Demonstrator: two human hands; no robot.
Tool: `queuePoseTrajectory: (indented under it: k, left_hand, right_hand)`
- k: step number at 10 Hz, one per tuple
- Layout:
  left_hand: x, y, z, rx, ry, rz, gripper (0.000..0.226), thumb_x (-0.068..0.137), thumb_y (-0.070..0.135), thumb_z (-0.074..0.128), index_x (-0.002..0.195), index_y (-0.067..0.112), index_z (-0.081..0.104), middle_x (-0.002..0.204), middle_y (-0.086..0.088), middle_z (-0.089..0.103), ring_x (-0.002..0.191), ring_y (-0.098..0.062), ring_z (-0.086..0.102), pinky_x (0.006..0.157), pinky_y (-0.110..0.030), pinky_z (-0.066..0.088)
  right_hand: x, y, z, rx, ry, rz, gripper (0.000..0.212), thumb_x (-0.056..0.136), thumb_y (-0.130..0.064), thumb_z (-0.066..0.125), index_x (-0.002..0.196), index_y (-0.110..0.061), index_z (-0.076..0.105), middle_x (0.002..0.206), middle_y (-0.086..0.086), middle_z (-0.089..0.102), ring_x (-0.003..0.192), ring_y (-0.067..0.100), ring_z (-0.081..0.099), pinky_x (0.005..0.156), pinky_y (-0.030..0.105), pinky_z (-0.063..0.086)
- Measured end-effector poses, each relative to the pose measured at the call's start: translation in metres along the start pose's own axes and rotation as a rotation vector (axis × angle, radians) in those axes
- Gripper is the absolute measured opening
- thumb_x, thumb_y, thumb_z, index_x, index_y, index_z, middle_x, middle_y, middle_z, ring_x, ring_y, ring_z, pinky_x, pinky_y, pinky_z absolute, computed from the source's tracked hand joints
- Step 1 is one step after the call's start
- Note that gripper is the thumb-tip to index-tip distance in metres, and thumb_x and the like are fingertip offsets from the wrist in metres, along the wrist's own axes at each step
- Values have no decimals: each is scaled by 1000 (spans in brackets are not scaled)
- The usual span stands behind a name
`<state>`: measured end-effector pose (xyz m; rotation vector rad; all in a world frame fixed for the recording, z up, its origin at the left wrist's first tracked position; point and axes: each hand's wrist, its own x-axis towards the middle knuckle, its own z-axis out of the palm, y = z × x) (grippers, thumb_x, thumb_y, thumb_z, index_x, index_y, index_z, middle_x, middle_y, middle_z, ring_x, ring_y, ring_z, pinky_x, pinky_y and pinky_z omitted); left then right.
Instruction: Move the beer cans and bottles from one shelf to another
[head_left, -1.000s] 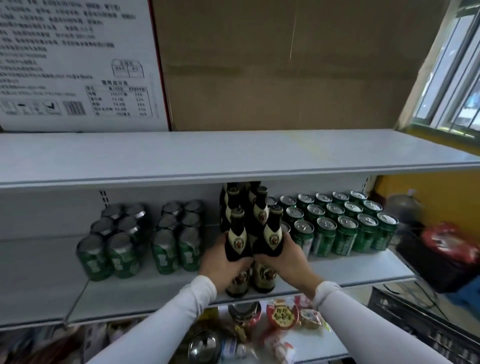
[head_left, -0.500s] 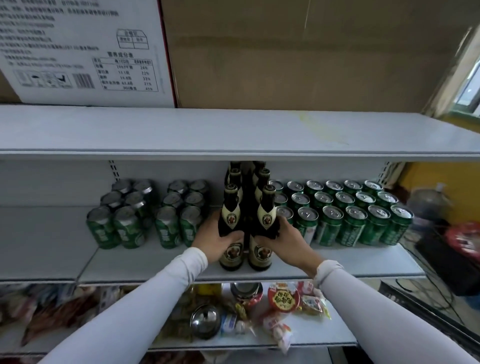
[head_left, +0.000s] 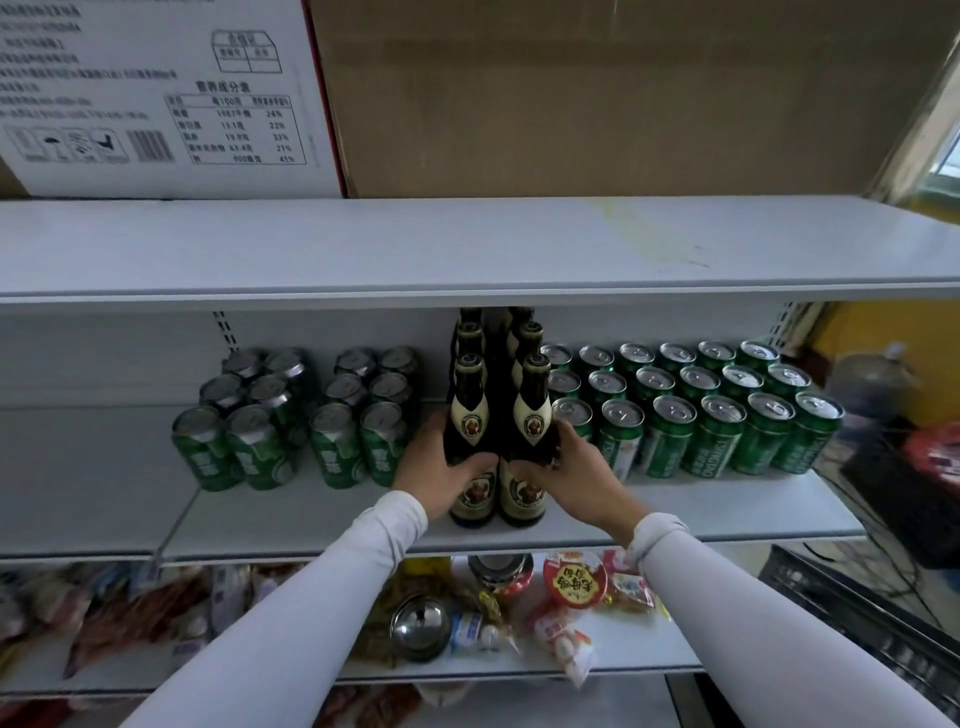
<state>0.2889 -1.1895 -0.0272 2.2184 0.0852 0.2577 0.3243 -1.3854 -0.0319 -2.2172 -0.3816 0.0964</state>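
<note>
Left hand (head_left: 439, 475) wrapped round the left dark brown glass beer bottle (head_left: 467, 441) with its cream oval label, right hand (head_left: 569, 475) wrapped round the matching right bottle (head_left: 530, 436). Both upright, side by side, at the front of the grey metal middle shelf (head_left: 727, 512), more bottles behind. Flanked by shrink-wrapped green can packs (head_left: 291, 421) left, loose green beer cans (head_left: 696, 410) right.

Both arms are stretched forward in white sleeves, drawn inward toward each other. The left hand (head_left: 434, 467) is curled around the left front bottle (head_left: 470, 415), thumb across its front. The right hand (head_left: 576, 470) is wrapped likewise around the right front bottle (head_left: 530, 410)
</note>
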Motion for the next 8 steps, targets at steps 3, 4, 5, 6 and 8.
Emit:
queuePoseTrajectory:
  k: [3,4,5,6,8]
  left_hand:
    - [1,-6,3,-68,6,10,68,74,41,77,130,19,47,125,-1,60,116,-20,56,97,-32,45]
    - [2,-7,3,-76,6,17,65,74,41,77,128,18,48,123,-2,61,113,-21,57,95,-32,46]
    - [3,-5,-4,-86,-45,29,67,73,40,78,128,16,47,123,-1,60,115,-20,56,96,-28,43]
    - [-4,5,-17,-52,-53,24,77,74,41,78,135,13,39,126,3,54,118,-15,51,96,-25,38]
    - [-42,16,-40,63,-25,1,78,78,42,74,140,13,37,141,-7,47,128,-25,47,103,-33,39]
  right_hand:
    - [-2,4,9,57,43,28,71,80,-42,75,139,-21,43,120,-9,63,109,14,61,93,35,52]
    - [-3,1,9,31,37,73,71,80,-46,76,138,-23,42,120,-9,64,108,13,61,92,32,51]
    - [-3,-2,4,17,18,87,71,78,-49,77,136,-21,45,121,-7,63,110,14,60,93,31,48]
    - [-14,-11,-5,21,13,101,77,73,-54,77,136,-21,46,124,-6,63,114,15,59,99,37,48]
    - [-54,-31,-21,2,72,24,68,86,-45,70,142,-18,42,125,-12,53,121,13,52,97,26,39]
